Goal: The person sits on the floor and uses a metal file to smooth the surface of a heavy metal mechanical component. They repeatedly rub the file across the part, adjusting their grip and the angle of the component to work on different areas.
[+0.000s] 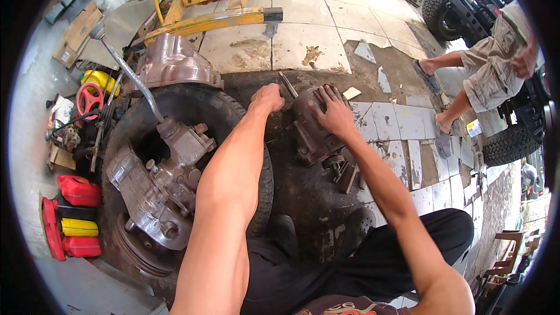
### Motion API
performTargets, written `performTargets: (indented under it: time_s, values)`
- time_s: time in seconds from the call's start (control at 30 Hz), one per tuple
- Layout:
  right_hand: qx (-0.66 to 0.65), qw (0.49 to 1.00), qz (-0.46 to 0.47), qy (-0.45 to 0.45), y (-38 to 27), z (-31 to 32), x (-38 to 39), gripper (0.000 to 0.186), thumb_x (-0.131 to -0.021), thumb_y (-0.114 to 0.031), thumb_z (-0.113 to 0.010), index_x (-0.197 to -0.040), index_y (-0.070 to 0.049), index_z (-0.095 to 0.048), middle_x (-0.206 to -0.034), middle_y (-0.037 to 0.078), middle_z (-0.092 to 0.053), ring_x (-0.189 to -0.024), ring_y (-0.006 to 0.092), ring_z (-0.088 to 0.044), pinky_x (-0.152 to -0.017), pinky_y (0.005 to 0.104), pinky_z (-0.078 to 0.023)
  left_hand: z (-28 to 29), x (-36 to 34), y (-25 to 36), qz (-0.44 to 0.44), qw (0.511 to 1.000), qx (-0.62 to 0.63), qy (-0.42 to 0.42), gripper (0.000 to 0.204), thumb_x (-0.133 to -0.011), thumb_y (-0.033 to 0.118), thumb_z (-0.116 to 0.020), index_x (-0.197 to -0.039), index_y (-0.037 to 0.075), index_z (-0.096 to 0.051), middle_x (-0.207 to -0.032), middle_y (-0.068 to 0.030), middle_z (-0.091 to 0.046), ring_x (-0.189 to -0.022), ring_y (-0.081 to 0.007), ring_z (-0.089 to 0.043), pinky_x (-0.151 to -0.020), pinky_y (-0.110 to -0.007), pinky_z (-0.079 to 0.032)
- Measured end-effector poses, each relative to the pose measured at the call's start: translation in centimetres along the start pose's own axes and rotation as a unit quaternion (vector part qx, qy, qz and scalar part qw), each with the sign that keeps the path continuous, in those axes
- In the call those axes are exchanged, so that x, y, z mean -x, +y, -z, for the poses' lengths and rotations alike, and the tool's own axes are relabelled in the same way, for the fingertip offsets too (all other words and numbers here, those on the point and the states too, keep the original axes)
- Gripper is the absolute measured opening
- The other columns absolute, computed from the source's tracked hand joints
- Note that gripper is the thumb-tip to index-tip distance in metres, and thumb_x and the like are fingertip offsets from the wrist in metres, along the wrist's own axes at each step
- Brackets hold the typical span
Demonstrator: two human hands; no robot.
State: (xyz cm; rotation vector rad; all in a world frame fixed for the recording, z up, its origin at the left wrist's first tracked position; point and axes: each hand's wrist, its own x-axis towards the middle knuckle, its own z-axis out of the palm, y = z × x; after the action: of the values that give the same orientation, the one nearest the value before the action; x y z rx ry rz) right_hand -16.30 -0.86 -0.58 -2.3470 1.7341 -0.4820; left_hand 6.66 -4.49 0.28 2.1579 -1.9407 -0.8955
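Note:
A brown metal gearbox (310,134) lies on the dark floor in front of me, with a thin shaft (288,85) sticking out of its far end. My right hand (333,111) rests on top of the housing, fingers spread. Just left of the shaft is my left hand (268,99), its fingers curled closed; what they hold, if anything, is hidden. To the left, a greasy transfer case (156,184) with a long gear lever (129,73) sits over a tire (224,111). A rusty bell housing (175,64) stands beyond the tire.
The yellow legs of a hoist (204,23) stand at the far left. Broken tiles (402,122) cover the floor on the right. There a person in shorts (496,64) stands beside a dark vehicle (466,3). Red jerrycans (79,191) line the left wall.

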Motion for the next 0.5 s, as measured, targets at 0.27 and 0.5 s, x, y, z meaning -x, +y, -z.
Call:
performTargets:
  time_s: [0.27,0.5]
  values:
    - [-0.024,0.999,0.024,0.025,-0.6,-0.2,0.0,0.085,-0.088,-0.067,-0.058,-0.149,-0.007,-0.046,-0.154,0.015,-0.045,-0.148,0.0322,-0.033,-0.124,0.0453,-0.022,-0.3,-0.5,-0.4,-0.015,1.000,0.004,-0.004,0.045,-0.090,0.034,-0.069,-0.125,0.005,-0.066,-0.130,-0.0197,-0.065,-0.123,-0.0378,-0.060,-0.102,-0.046,-0.049]
    - [-0.025,0.998,0.041,0.035,-0.3,-0.4,-0.2,0.072,-0.093,-0.056,-0.057,-0.143,-0.004,-0.052,-0.149,0.017,-0.050,-0.145,0.0335,-0.037,-0.119,0.0437,-0.030,-0.2,0.3,-0.2,-0.020,0.999,-0.006,0.027,0.041,-0.090,0.034,-0.068,-0.122,0.008,-0.070,-0.123,-0.0173,-0.069,-0.117,-0.0357,-0.064,-0.098,-0.045,-0.050]
